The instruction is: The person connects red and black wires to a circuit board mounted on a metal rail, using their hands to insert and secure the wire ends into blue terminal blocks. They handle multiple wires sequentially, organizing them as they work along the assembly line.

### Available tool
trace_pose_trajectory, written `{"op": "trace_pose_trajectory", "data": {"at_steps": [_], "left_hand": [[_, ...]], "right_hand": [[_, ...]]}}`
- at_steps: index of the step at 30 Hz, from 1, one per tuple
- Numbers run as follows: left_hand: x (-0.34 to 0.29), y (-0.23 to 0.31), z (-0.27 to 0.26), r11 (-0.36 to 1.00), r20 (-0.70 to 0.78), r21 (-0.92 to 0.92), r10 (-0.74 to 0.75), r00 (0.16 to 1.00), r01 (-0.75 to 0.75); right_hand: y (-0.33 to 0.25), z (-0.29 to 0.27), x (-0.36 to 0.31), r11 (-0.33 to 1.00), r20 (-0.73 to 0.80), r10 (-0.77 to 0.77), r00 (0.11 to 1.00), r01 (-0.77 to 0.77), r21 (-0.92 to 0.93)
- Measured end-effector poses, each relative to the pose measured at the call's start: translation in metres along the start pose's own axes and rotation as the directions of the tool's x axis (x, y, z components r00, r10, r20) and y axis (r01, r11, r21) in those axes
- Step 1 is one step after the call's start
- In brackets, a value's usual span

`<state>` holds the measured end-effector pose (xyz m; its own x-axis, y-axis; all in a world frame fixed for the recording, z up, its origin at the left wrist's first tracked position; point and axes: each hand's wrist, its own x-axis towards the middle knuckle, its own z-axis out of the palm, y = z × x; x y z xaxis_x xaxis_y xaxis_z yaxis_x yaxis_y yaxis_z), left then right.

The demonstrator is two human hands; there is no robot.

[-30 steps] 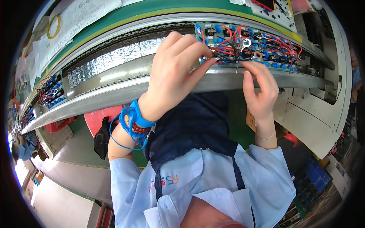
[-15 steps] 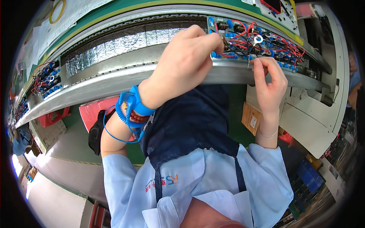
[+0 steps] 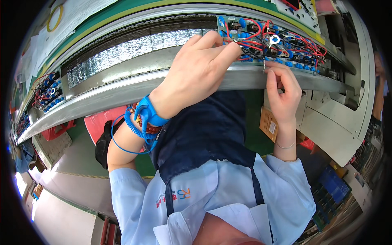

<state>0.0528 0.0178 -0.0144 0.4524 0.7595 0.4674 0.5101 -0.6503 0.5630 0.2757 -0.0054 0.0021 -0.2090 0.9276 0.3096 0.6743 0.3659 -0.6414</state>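
Note:
A circuit board (image 3: 228, 30) crowded with blue round components and red and black wires lies in the metal conveyor rail. A ring terminal (image 3: 274, 39) stands out among its wires. My left hand (image 3: 200, 71) is over the board's left end, thumb and fingers drawn together by the wires. Whatever it pinches is hidden. At the board's near edge, my right hand (image 3: 287, 87) is closed, thumb against fingers. A thin, shiny metal piece (image 3: 264, 65) stands upright at its fingertips; its kind is too small to tell. A blue wrist strap (image 3: 149, 112) with a coiled cord circles my left wrist.
The conveyor's near metal rail (image 3: 163, 81) runs across in front of me. Another wired board (image 3: 49, 92) sits farther left on the line. Papers (image 3: 41, 45) and a yellow ring (image 3: 54, 18) lie on the far left. A white machine cabinet (image 3: 330, 122) stands at the right.
My left hand has dipped slightly and its fingers have shifted at the wires. My right hand has moved a little to the left. The boards appear slightly farther left in view.

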Motion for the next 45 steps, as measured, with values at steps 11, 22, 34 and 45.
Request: {"op": "trace_pose_trajectory", "data": {"at_steps": [11, 22, 34, 45], "left_hand": [[-0.003, 0.0, 0.007, 0.997, -0.065, -0.071, -0.028, 0.997, 0.023], [-0.006, -0.007, -0.013, 0.989, -0.201, -0.145, -0.039, 0.979, 0.009], [0.03, -0.013, -0.004, 0.999, -0.032, 0.044, -0.015, 0.999, 0.017], [0.012, -0.008, -0.03, 0.993, -0.214, -0.058, -0.112, 0.97, 0.102]], "right_hand": [[0.007, 0.01, 0.0, 0.993, -0.019, -0.09, 0.996, 0.088, -0.084], [0.008, -0.004, -0.008, 0.986, -0.097, -0.142, 0.985, 0.132, -0.098], [0.032, -0.011, -0.007, 0.998, -0.131, 0.041, 0.991, -0.047, -0.05], [0.024, -0.011, -0.004, 0.995, -0.134, 0.001, 0.991, -0.015, -0.101]]}}
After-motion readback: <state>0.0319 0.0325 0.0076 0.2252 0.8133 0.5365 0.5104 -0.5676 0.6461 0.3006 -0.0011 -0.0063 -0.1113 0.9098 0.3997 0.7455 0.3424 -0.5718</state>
